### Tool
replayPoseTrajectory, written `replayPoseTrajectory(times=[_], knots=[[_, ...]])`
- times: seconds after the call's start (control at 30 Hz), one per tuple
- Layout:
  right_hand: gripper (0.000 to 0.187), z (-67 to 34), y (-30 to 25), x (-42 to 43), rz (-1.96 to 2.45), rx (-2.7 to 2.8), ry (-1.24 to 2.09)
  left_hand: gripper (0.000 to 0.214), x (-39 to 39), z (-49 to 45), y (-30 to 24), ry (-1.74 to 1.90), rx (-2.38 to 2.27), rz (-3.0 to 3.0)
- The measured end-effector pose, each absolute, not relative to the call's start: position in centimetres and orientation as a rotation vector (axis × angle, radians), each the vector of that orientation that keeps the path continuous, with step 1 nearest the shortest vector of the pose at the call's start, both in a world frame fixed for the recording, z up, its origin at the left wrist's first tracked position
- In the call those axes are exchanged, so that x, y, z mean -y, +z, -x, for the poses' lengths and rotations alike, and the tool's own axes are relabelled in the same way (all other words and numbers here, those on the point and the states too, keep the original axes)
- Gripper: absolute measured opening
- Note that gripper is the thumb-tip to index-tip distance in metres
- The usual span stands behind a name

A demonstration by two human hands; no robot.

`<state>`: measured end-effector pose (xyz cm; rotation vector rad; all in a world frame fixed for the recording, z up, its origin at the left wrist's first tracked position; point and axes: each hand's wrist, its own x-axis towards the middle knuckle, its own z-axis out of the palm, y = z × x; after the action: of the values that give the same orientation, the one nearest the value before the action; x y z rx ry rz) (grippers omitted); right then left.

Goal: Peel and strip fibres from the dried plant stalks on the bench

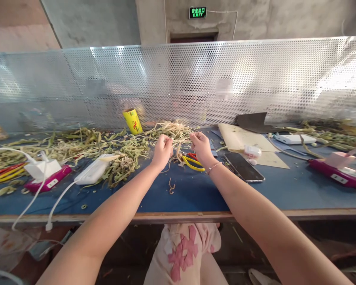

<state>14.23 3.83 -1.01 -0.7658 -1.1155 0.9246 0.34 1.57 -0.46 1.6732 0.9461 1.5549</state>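
My left hand [161,151] and my right hand [200,147] are raised side by side over the blue table [195,194], both with fingers pinched. Between them runs a pale dried plant strip [180,139], each hand gripping one end. Just beyond lies a heap of the same dried straw [172,130]. Yellow and red handled scissors [192,161] lie on the table under my right wrist, which wears a thin bracelet.
Green leaf scraps [77,148] cover the left side. A yellow roll [132,121], white power bank [91,172] with cables, pink devices [49,180] [341,172], black phone [243,167] and cardboard sheet [240,138] lie around. A perforated metal screen [195,79] walls the back.
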Motion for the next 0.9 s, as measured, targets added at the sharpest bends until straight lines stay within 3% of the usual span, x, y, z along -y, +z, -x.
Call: replayPoseTrajectory(times=[0.43, 0.67, 0.9], knots=[[0.042, -14.5, -1.2, -3.6, 0.973, 1.312, 0.988, 0.014, -1.8, 0.3, -0.9, 1.578, -1.262, -1.886], [0.037, -14.6, -1.2, -3.5, 0.971, 1.646, 0.508, 0.012, -1.2, -0.1, -0.6, 1.494, -1.263, -1.877], [0.03, -14.3, -1.0, -2.8, 0.967, 1.729, 0.285, 0.018, -1.1, -0.8, -0.3, 1.459, -1.051, -1.391]])
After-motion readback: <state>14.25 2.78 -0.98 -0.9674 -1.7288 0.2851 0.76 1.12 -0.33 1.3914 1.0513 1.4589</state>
